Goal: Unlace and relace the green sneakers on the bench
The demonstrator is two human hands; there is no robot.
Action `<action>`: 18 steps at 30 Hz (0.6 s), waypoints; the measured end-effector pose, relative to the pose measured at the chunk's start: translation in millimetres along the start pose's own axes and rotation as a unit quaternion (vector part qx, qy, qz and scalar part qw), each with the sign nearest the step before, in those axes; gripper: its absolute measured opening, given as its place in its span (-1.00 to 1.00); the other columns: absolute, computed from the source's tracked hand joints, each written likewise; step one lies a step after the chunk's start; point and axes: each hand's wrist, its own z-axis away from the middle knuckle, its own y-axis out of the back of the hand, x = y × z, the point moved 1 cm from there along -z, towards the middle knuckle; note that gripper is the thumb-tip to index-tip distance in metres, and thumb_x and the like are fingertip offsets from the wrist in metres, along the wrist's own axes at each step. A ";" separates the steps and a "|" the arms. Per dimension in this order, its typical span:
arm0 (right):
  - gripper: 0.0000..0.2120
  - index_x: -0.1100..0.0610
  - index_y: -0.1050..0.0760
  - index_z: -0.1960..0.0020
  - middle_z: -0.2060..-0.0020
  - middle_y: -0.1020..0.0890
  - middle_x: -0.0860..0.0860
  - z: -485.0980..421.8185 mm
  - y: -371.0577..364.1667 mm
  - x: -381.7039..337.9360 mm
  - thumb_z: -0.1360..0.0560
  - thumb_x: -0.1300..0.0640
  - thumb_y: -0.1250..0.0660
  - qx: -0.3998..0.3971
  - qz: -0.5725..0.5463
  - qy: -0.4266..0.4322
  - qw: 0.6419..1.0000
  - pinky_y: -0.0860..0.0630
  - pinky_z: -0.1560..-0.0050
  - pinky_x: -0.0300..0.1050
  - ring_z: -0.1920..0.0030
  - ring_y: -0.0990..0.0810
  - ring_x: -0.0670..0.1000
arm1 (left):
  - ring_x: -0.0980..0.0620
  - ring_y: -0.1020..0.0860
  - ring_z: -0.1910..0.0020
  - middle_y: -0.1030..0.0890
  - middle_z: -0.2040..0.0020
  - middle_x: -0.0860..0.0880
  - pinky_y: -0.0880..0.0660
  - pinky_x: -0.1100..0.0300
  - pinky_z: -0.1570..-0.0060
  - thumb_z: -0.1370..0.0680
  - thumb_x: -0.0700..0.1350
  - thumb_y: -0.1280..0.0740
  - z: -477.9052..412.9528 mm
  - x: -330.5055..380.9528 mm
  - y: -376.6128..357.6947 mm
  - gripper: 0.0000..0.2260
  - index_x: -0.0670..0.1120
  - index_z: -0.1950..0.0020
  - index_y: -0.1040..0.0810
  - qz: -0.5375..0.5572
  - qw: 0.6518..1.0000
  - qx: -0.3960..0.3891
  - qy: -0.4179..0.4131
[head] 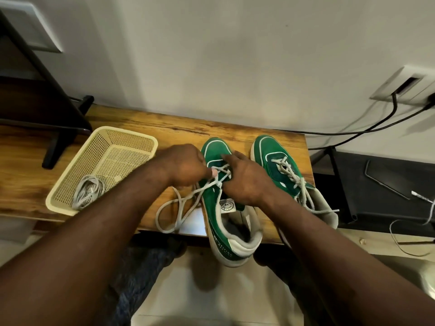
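Two green sneakers with white soles stand on the wooden bench [131, 121], toes pointing to the wall. The left sneaker [217, 151] has its heel hanging over the front edge. Its white lace [179, 208] is partly pulled out and trails in loose loops to the left. My left hand [182, 164] pinches this lace near the eyelets. My right hand [244, 177] rests on the sneaker's right side, fingers at the lace rows; what the fingertips do is hidden. The right sneaker [273, 149] is fully laced, its lace ends loose.
A cream plastic basket [131, 140] sits on the bench's left part with a coiled white cord [88, 192] inside. A black stand leg [61, 137] rests at the bench's back left. Black cables run from a wall socket [404, 87] at right, above a black object.
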 end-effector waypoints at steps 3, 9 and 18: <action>-0.27 0.04 -0.27 -0.63 -0.45 -0.53 0.11 2.7 10.9 1.8 -0.53 -0.08 -0.40 -0.007 -0.044 -0.015 0.999 -0.55 -0.31 0.04 -0.35 -0.55 0.16 | -0.04 -0.66 0.10 -0.70 0.10 -0.08 -0.56 0.06 0.07 -0.63 0.14 -0.38 -4.8 5.2 -14.9 -0.71 -0.07 0.06 -0.69 -0.058 0.997 -0.044 -0.004; -0.33 0.02 -0.33 -0.57 -0.43 -0.56 0.09 10.2 24.6 8.1 -0.51 0.10 -0.49 -0.007 -0.075 -0.037 0.996 -0.46 -0.08 -0.14 -0.29 -0.57 0.11 | -0.09 -0.61 0.11 -0.69 0.04 -0.15 -0.52 0.02 0.09 -0.63 -0.13 -0.38 -8.8 8.9 -22.6 -0.83 -0.20 -0.09 -0.69 0.126 0.984 -0.106 0.065; -0.53 -0.02 -0.55 -0.39 -0.30 -0.65 -0.02 9.3 33.0 7.2 -0.52 -0.06 -0.52 0.061 -0.089 -0.030 0.994 -0.52 -0.13 -0.13 -0.14 -0.62 -0.02 | 0.06 -0.49 0.33 -0.58 0.33 0.03 -0.45 0.07 0.20 -0.63 -0.19 -0.37 0.8 14.6 13.4 -0.90 -0.11 0.06 -0.66 0.334 0.934 0.079 -0.099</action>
